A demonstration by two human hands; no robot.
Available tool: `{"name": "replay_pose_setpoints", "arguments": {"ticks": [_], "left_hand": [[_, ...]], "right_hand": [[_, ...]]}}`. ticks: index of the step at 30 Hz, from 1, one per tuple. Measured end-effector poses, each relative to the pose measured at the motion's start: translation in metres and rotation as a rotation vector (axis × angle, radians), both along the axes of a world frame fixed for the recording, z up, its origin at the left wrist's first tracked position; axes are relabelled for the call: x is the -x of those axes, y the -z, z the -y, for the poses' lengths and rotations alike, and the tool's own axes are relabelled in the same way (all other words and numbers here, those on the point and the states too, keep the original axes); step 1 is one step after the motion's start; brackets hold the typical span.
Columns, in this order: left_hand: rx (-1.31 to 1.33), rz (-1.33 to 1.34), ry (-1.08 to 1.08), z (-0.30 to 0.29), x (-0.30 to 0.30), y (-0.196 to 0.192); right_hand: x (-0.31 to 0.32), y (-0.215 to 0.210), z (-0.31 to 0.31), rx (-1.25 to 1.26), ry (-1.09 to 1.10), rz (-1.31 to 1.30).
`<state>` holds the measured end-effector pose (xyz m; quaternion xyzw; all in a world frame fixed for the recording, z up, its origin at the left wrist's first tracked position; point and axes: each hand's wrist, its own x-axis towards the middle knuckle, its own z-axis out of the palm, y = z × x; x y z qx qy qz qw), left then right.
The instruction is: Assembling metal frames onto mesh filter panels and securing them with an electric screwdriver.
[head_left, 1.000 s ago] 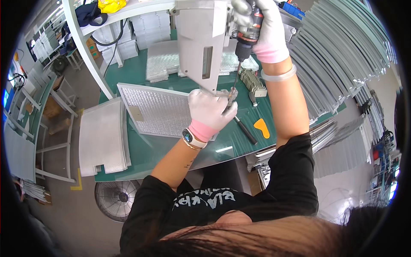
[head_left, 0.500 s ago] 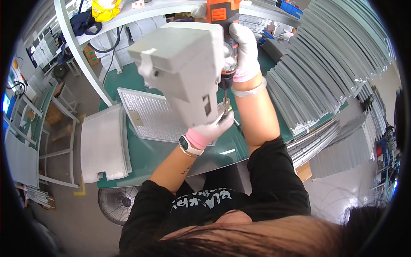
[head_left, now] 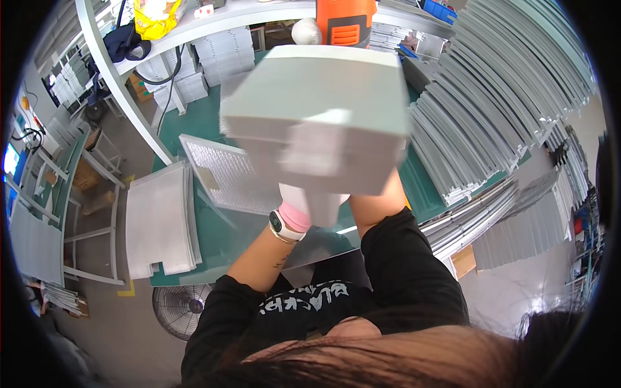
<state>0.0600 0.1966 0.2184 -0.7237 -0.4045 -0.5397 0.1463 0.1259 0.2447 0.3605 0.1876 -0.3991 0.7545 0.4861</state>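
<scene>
White housing (head_left: 323,116) raised, now broadside

A large white box-shaped housing (head_left: 317,123), motion-blurred, fills the centre of the frame and hides both hands, showing only the left wrist's pink cuff (head_left: 296,216). The orange tool (head_left: 345,21) behind it is cut off by the top edge.
</scene>
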Motion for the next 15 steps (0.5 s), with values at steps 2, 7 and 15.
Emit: {"name": "replay_pose_setpoints", "arguments": {"ticks": [2, 7, 15], "left_hand": [[0.046, -0.036, -0.042, 0.007, -0.001, 0.002], [0.349, -0.073, -0.192, 0.017, -0.005, 0.005], [-0.053, -0.113, -0.078, 0.066, 0.017, 0.012]], "right_hand": [[-0.005, 0.004, 0.0, -0.025, 0.016, 0.021], [-0.02, 0.015, -0.043, -0.237, -0.336, -0.017], [-0.035, -0.046, 0.003, 0.063, 0.429, 0.13]]}}
